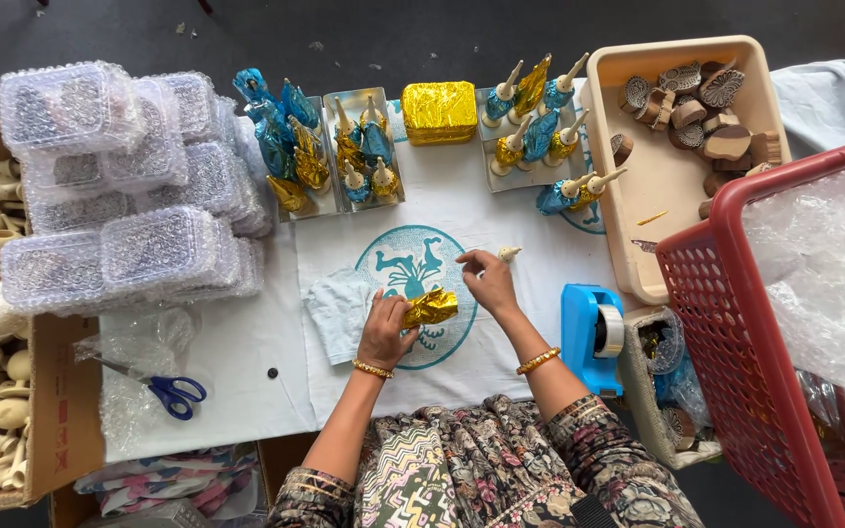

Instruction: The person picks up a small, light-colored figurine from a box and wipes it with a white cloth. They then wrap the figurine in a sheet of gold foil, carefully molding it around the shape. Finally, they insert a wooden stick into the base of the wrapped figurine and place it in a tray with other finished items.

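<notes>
Both hands wrap: left hand (384, 330) clasps gold foil bundle (430, 307); right hand (488, 278) pinches something small, maybe tape; sealing probably follows.

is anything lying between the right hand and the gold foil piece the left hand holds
Nothing visible does. The right hand is apart from the gold foil piece in the left hand; only bare printed cloth lies between them.

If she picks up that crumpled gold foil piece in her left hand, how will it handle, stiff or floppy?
The crumpled gold foil piece probably feels very light and thin. Its creases suggest it holds whatever shape the left hand presses into it, and it dents easily. Its shiny surface may be a little slippery, and a rough pull could tear it.
</notes>
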